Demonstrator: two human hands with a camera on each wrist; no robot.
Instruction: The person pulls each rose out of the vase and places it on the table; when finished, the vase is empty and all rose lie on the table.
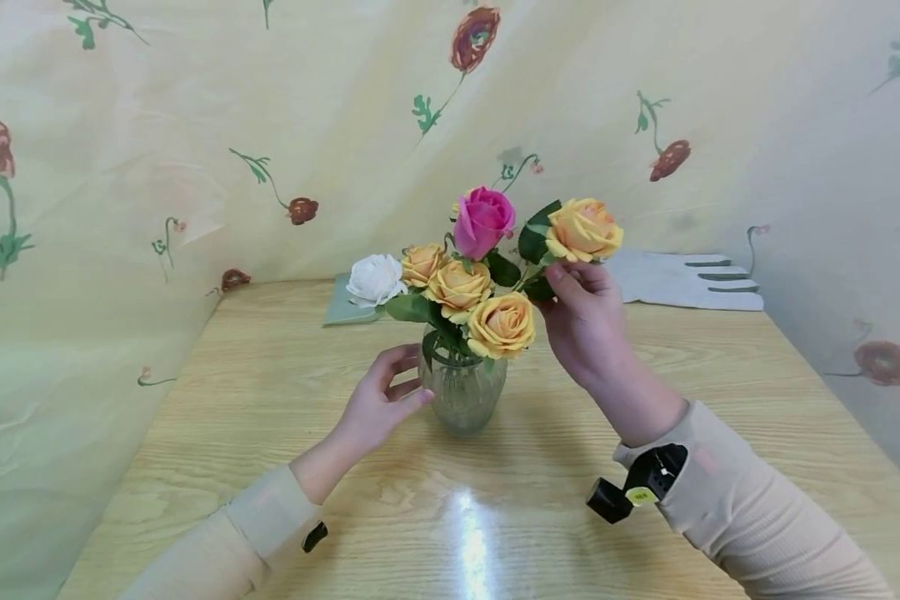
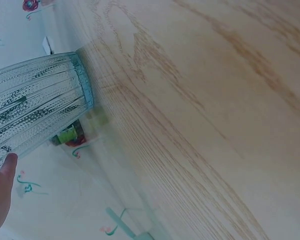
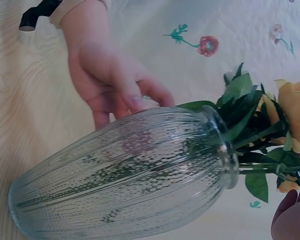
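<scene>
A ribbed clear glass vase stands upright on the wooden table, holding artificial roses. My left hand holds the vase's left side, thumb in front and fingers reaching toward the back; the right wrist view shows its fingertips against the glass. On the right, my right hand pinches a yellow rose by its stem just under the bloom. Its lower stem runs behind leaves toward the vase mouth. Also in the bunch are a magenta rose, a white rose and several yellow roses.
A pale green flat item lies behind the vase at the left. At the back right lies a flat white piece with dark slots, partly behind my right hand. Flower-printed cloth hangs around the wooden table.
</scene>
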